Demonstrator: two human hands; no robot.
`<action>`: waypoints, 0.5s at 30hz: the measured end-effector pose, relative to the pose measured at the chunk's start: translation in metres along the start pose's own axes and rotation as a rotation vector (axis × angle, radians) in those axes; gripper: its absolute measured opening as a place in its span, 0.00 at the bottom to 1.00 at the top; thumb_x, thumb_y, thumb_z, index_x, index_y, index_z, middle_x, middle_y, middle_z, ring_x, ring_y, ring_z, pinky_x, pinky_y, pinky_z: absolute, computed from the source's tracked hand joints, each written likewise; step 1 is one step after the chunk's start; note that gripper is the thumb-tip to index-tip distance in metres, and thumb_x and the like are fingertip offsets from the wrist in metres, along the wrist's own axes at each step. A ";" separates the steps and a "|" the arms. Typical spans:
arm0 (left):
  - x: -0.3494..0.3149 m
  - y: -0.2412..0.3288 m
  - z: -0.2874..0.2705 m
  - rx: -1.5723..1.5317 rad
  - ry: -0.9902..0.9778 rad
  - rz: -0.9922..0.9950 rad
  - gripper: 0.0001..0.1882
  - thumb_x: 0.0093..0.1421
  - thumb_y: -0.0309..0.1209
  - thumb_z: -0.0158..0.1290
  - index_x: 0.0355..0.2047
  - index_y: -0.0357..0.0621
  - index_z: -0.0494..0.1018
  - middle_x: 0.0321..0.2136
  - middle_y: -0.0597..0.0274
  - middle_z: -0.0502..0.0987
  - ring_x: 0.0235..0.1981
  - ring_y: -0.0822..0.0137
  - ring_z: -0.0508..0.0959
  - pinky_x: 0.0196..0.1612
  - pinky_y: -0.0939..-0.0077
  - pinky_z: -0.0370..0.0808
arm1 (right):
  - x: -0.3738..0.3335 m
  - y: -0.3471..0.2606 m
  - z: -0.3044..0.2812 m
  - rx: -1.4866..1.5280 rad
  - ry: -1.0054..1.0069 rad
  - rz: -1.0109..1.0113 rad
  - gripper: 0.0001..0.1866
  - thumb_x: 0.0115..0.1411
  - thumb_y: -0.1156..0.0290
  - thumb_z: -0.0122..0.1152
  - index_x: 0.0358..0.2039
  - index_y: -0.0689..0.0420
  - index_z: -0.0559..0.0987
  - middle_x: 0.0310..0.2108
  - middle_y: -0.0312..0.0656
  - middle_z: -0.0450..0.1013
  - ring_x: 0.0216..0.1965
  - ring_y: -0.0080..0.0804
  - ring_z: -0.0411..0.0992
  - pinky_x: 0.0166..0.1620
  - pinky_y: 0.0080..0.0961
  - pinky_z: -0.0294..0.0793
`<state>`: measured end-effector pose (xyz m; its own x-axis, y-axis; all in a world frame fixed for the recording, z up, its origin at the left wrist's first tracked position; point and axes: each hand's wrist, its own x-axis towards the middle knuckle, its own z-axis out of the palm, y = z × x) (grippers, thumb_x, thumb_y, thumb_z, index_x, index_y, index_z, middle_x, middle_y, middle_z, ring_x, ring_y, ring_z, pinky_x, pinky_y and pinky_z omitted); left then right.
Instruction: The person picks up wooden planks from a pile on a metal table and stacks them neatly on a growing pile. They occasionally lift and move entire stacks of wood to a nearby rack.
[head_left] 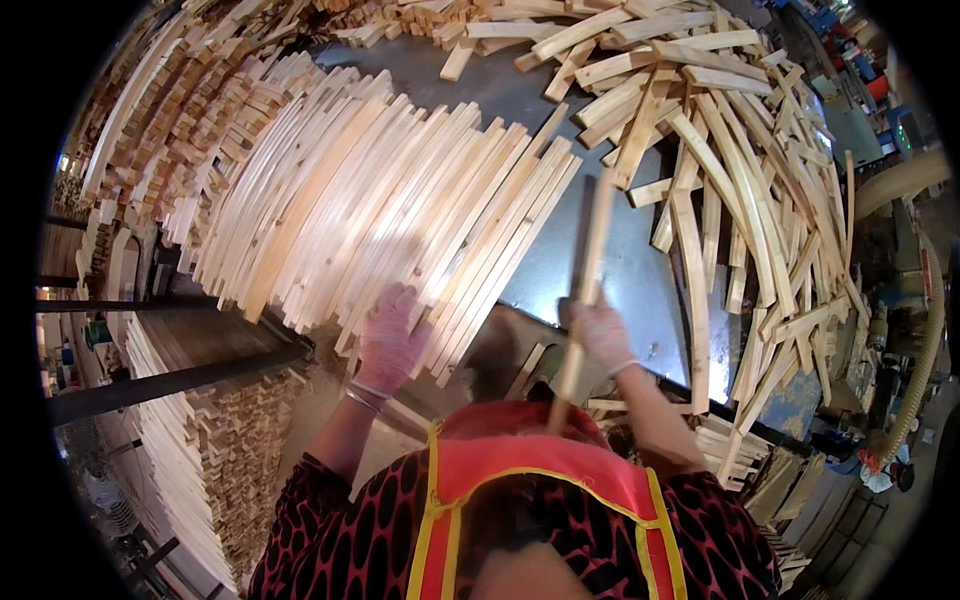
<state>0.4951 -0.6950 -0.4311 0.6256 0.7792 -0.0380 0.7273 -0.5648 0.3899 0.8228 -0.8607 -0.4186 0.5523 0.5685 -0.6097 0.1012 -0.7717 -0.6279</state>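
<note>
A long row of pale wooden strips (330, 190) lies side by side on the metal table (545, 260), their near ends jutting past its edge. My left hand (392, 340), in a thin pale glove, rests flat on the near ends with its fingers stretched out. To the right of the row, my right hand (602, 335), gloved too, is closed round a single wooden strip (597, 230). That strip stands apart from the row, slightly tilted and blurred by motion, its lower end close to my red apron (520, 455).
A loose, criss-crossed heap of wooden strips (740, 190) covers the table's right and far sides. Stacked strips (190, 130) rise at the far left. Below, beside a dark metal bar (180, 375), sits another stack (245, 470). A ribbed hose (925, 340) hangs at the right.
</note>
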 end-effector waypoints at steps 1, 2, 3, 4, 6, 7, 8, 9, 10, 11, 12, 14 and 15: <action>0.006 0.010 0.004 -0.033 0.006 0.054 0.38 0.63 0.43 0.62 0.69 0.38 0.67 0.68 0.45 0.68 0.70 0.46 0.66 0.71 0.51 0.62 | 0.006 -0.020 0.016 -0.111 -0.021 -0.088 0.49 0.66 0.44 0.55 0.76 0.65 0.56 0.48 0.65 0.80 0.52 0.59 0.80 0.58 0.42 0.77; 0.013 0.029 0.011 -0.069 0.011 0.110 0.39 0.64 0.44 0.62 0.70 0.37 0.66 0.69 0.44 0.67 0.72 0.46 0.65 0.73 0.51 0.60 | 0.027 -0.027 0.027 -0.180 -0.122 -0.156 0.48 0.66 0.44 0.53 0.75 0.67 0.56 0.54 0.69 0.77 0.57 0.64 0.77 0.62 0.43 0.74; 0.021 0.050 0.016 -0.098 0.014 0.160 0.40 0.64 0.44 0.62 0.71 0.37 0.65 0.71 0.44 0.66 0.73 0.47 0.63 0.75 0.51 0.57 | 0.042 -0.035 0.033 -0.297 -0.142 -0.259 0.40 0.67 0.46 0.54 0.69 0.64 0.66 0.53 0.66 0.78 0.56 0.65 0.77 0.61 0.45 0.76; 0.034 0.074 0.027 -0.013 -0.041 0.179 0.41 0.65 0.47 0.60 0.71 0.38 0.64 0.71 0.45 0.65 0.74 0.47 0.62 0.75 0.49 0.55 | 0.083 -0.027 0.030 -0.583 -0.186 -0.635 0.35 0.66 0.48 0.55 0.64 0.62 0.71 0.52 0.64 0.79 0.54 0.66 0.77 0.59 0.46 0.77; 0.052 0.116 0.045 0.175 -0.153 0.180 0.42 0.67 0.53 0.55 0.73 0.41 0.61 0.71 0.47 0.64 0.74 0.46 0.60 0.76 0.45 0.52 | 0.144 -0.030 0.001 -0.713 -0.049 -0.950 0.26 0.65 0.53 0.57 0.54 0.60 0.76 0.50 0.60 0.79 0.50 0.66 0.77 0.56 0.50 0.77; 0.063 0.124 0.052 0.222 -0.148 0.174 0.40 0.67 0.52 0.55 0.72 0.42 0.62 0.70 0.48 0.65 0.74 0.46 0.61 0.76 0.44 0.52 | 0.161 -0.050 -0.021 -0.560 0.133 -0.887 0.22 0.64 0.55 0.58 0.49 0.60 0.77 0.49 0.59 0.78 0.48 0.66 0.77 0.54 0.52 0.78; 0.062 0.124 0.059 0.270 -0.159 0.136 0.38 0.67 0.52 0.55 0.70 0.43 0.64 0.68 0.50 0.66 0.73 0.46 0.61 0.76 0.44 0.52 | 0.142 -0.105 -0.042 -0.331 0.313 -0.637 0.21 0.64 0.58 0.59 0.49 0.63 0.76 0.51 0.62 0.77 0.49 0.65 0.76 0.53 0.52 0.78; 0.070 0.132 0.064 0.318 -0.166 0.163 0.36 0.67 0.51 0.55 0.69 0.45 0.65 0.67 0.51 0.67 0.72 0.47 0.62 0.76 0.44 0.53 | 0.172 -0.113 -0.067 -0.367 0.515 -0.480 0.24 0.61 0.58 0.62 0.50 0.66 0.74 0.49 0.62 0.77 0.49 0.63 0.77 0.54 0.50 0.78; 0.073 0.117 0.095 0.379 -0.013 0.217 0.32 0.65 0.45 0.54 0.67 0.46 0.67 0.64 0.53 0.68 0.70 0.48 0.64 0.74 0.44 0.55 | 0.207 -0.110 -0.091 -0.372 0.646 -0.474 0.28 0.60 0.58 0.64 0.53 0.67 0.73 0.51 0.63 0.77 0.50 0.63 0.77 0.55 0.50 0.78; 0.075 0.102 0.124 0.442 0.145 0.252 0.28 0.63 0.39 0.54 0.64 0.48 0.70 0.61 0.55 0.70 0.68 0.48 0.66 0.72 0.44 0.58 | 0.236 -0.109 -0.109 -0.374 0.773 -0.469 0.32 0.59 0.57 0.66 0.56 0.68 0.71 0.52 0.63 0.77 0.51 0.63 0.77 0.56 0.50 0.78; 0.082 0.115 0.106 0.347 0.138 0.285 0.27 0.63 0.35 0.52 0.63 0.48 0.70 0.61 0.55 0.70 0.66 0.49 0.66 0.72 0.45 0.59 | 0.258 -0.111 -0.124 -0.326 0.739 -0.360 0.34 0.59 0.58 0.68 0.59 0.68 0.70 0.52 0.62 0.78 0.50 0.61 0.78 0.56 0.49 0.78; 0.086 0.126 0.086 0.261 0.114 0.289 0.28 0.59 0.31 0.51 0.62 0.48 0.72 0.61 0.56 0.70 0.65 0.50 0.67 0.71 0.46 0.60 | 0.277 -0.119 -0.139 -0.225 0.631 -0.175 0.39 0.57 0.60 0.71 0.63 0.67 0.68 0.51 0.60 0.79 0.49 0.57 0.79 0.56 0.47 0.78; 0.089 0.130 0.082 0.281 0.102 0.299 0.29 0.58 0.32 0.52 0.62 0.48 0.72 0.61 0.56 0.70 0.65 0.50 0.68 0.71 0.46 0.60 | 0.278 -0.115 -0.145 -0.041 0.566 -0.228 0.39 0.58 0.61 0.71 0.64 0.67 0.68 0.51 0.59 0.79 0.49 0.55 0.80 0.55 0.46 0.79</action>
<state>0.6682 -0.7211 -0.4597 0.8001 0.5844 0.1353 0.5752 -0.8114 0.1036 1.0847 -0.6555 -0.4461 0.8656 0.4900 -0.1034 0.2943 -0.6648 -0.6866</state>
